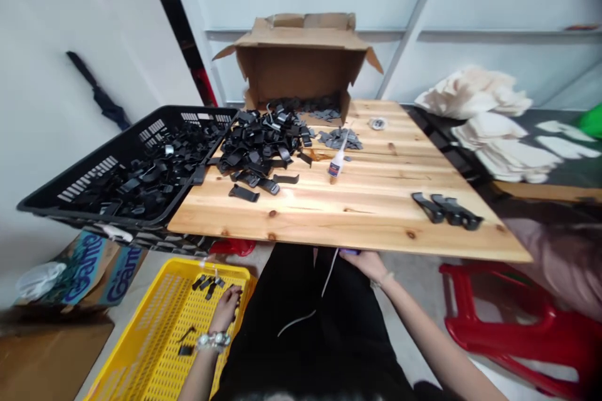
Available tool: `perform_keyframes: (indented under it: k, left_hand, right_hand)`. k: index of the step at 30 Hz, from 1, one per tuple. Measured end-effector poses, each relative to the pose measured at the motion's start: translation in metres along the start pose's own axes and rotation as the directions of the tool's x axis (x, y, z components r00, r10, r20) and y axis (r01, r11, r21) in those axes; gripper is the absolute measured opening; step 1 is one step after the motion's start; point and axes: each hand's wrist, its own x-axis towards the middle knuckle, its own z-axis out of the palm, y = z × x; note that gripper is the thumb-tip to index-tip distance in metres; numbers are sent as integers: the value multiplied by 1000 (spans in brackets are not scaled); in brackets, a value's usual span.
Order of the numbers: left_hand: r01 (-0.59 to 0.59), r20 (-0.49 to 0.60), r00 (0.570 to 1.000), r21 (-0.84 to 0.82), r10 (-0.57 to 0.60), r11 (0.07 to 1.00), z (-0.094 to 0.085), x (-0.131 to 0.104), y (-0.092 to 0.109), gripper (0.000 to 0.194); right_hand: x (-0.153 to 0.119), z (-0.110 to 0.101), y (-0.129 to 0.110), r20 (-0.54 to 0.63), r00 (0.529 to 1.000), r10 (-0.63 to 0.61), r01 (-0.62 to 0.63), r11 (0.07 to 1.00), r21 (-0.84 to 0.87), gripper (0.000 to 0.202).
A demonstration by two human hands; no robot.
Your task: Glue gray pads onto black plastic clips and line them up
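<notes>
My left hand (226, 307) is inside the yellow basket (155, 326), its fingers closed around small black pieces at the basket's right side. A few other black clips (209, 283) lie in the basket just left of it. My right hand (367, 263) is by my lap under the table's front edge, closed on a purple object (349, 251) that is mostly hidden. A white cord (330, 272) hangs beside that hand and trails over my dark trousers. On the wooden table (320, 219) lie a heap of black clips (258, 144) and, at the right, several more black clips (446, 210).
A black crate (94, 169) full of clips adjoins the table's left side. An open cardboard box (301, 75), grey pieces (341, 138), a small glue bottle (337, 165) and a tape roll (377, 124) are on the table. A red stool (512, 326) stands at right, beside a person's sleeve (555, 257).
</notes>
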Motion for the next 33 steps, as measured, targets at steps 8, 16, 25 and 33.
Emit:
perform_keyframes:
  k: [8, 16, 25, 33]
  left_hand:
    - [-316, 542, 788, -52, 293, 947, 118, 27, 67, 67]
    - [-259, 678, 694, -81, 244, 962, 151, 26, 71, 36]
    - [-157, 739, 669, 35, 80, 987, 132, 37, 78, 55]
    - [-184, 714, 700, 144, 27, 972, 55, 68, 90, 36]
  right_hand:
    - [-88, -30, -16, -149, 987, -58, 74, 992, 103, 55]
    - [-107, -6, -24, -205, 979, 12, 14, 992, 125, 51]
    - [-92, -14, -22, -220, 973, 70, -56, 996, 71, 55]
    - [-108, -63, -44, 150, 989, 18, -41, 987, 152, 59]
